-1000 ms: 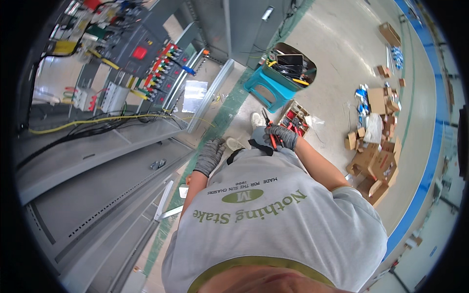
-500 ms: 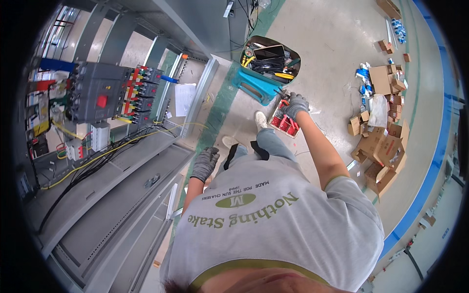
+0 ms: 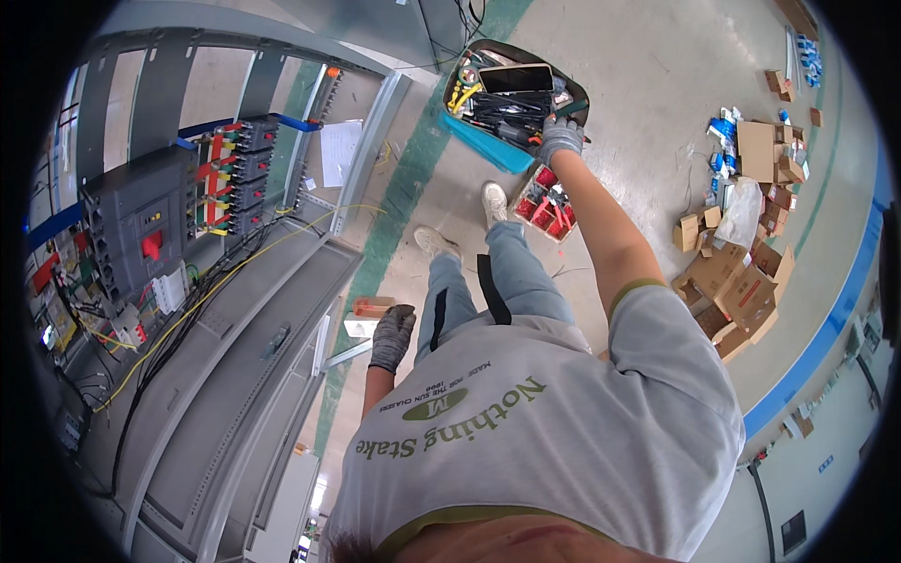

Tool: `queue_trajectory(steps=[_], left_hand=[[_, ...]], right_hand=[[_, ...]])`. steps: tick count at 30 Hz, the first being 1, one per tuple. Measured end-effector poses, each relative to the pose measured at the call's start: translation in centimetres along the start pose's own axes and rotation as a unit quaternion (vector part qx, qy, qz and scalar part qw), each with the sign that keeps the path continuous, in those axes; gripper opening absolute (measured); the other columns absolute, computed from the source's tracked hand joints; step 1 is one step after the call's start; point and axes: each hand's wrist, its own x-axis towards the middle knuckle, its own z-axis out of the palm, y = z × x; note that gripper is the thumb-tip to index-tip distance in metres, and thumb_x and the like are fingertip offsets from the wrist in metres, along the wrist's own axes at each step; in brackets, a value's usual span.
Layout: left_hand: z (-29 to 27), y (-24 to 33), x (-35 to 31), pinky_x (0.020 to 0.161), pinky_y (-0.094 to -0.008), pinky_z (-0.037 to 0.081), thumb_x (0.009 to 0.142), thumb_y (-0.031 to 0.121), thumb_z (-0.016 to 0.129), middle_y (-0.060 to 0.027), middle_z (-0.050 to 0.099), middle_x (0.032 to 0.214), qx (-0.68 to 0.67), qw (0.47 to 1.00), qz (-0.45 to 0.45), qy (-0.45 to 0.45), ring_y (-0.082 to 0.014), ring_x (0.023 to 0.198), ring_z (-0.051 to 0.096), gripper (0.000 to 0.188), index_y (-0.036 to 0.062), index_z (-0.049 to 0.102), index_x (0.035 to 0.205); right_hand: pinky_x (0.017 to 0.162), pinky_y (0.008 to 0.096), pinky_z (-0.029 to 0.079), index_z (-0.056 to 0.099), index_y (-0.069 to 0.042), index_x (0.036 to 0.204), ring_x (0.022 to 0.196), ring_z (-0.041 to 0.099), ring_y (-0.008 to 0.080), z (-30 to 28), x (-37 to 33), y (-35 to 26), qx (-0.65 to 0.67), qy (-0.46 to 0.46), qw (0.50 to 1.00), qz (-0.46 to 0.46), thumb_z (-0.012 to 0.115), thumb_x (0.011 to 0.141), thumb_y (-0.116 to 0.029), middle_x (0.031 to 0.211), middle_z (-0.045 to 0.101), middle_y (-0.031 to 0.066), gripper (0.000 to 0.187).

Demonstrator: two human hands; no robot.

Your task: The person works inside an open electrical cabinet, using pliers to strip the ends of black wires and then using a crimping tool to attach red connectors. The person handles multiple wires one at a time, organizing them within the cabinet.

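My right hand (image 3: 560,137), in a grey glove, reaches forward to the near rim of an open blue tool bag (image 3: 488,148) on the floor. Its fingers curl over the dark tools (image 3: 502,105) inside; whether they grip one is hidden. A flat black device (image 3: 516,77) lies on top of the tools. My left hand (image 3: 391,336), also gloved, hangs loosely by my left thigh with nothing in it. A small tray of red parts (image 3: 544,205) lies just in front of my shoes (image 3: 494,202).
An open electrical cabinet (image 3: 235,310) with a grey breaker (image 3: 141,225), coloured terminals and yellow wires fills the left side. A small white and orange box (image 3: 364,315) lies by the cabinet's base. Cardboard boxes (image 3: 741,277) and packaging litter the floor at right.
My right arm has stretched forward from my lap to the tool bag, past the tray of red parts. My view has tilted, bringing the cabinet lower. My left hand stayed by my thigh.
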Motion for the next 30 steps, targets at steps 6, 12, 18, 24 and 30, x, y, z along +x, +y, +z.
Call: queue_trajectory(steps=[6, 12, 18, 24, 30], left_hand=[[0.7, 1.1, 1.0, 0.078, -0.0348, 0.051, 0.090, 0.020, 0.059, -0.0148, 0.065, 0.098, -0.051, 0.998, -0.035, -0.012, -0.0269, 0.088, 0.065, 0.022, 0.0041, 0.062, 0.105], [-0.1, 3.8, 2.1, 0.077, -0.0341, 0.051, 0.090, 0.020, 0.059, -0.0146, 0.066, 0.097, 0.005, 1.000, -0.014, -0.012, -0.0264, 0.086, 0.066, 0.023, 0.0037, 0.062, 0.106], [-0.2, 5.7, 3.2, 0.078, -0.0339, 0.051, 0.089, 0.017, 0.059, -0.0145, 0.066, 0.097, 0.000, 0.999, -0.030, -0.029, -0.0252, 0.086, 0.066, 0.021, 0.0030, 0.062, 0.105], [0.8, 4.7, 4.3, 0.078, -0.0331, 0.051, 0.089, 0.017, 0.060, -0.0144, 0.066, 0.097, 0.001, 0.999, -0.010, -0.036, -0.0243, 0.087, 0.066, 0.021, 0.0020, 0.062, 0.104], [1.1, 5.2, 4.2, 0.080, -0.0327, 0.051, 0.089, 0.017, 0.059, -0.0147, 0.066, 0.097, -0.002, 0.999, -0.018, -0.049, -0.0236, 0.089, 0.065, 0.022, 0.0014, 0.062, 0.105]], right_hand=[[0.108, 0.0500, 0.026, 0.044, -0.005, 0.133, 0.128, 0.040, 0.0367, 1.0, 2.1, -0.5, 0.030, -0.057, 0.998, -0.026, 0.074, 0.061, -0.055, 0.138, 0.043, 0.0192, 0.092], [0.108, 0.0494, 0.026, 0.047, -0.006, 0.130, 0.127, 0.041, 0.0345, 0.2, 1.2, -0.4, 0.050, -0.034, 0.997, -0.050, 0.070, 0.068, -0.055, 0.135, 0.046, 0.0192, 0.083], [0.103, 0.0433, 0.034, 0.050, -0.007, 0.127, 0.121, 0.046, 0.0320, 2.3, 0.8, 2.1, 0.101, 0.048, 0.989, -0.097, 0.067, 0.076, -0.044, 0.131, 0.049, 0.0176, 0.065], [0.099, 0.0417, 0.037, 0.052, -0.008, 0.126, 0.116, 0.049, 0.0294, 3.5, 0.9, 3.7, 0.110, 0.084, 0.984, -0.113, 0.064, 0.078, -0.032, 0.124, 0.053, 0.0131, 0.055], [0.090, 0.0413, 0.044, 0.058, -0.012, 0.116, 0.109, 0.056, 0.0274, 3.7, 3.2, 3.7, 0.038, 0.056, 0.992, -0.108, 0.056, 0.083, -0.014, 0.115, 0.059, 0.0119, 0.033]])
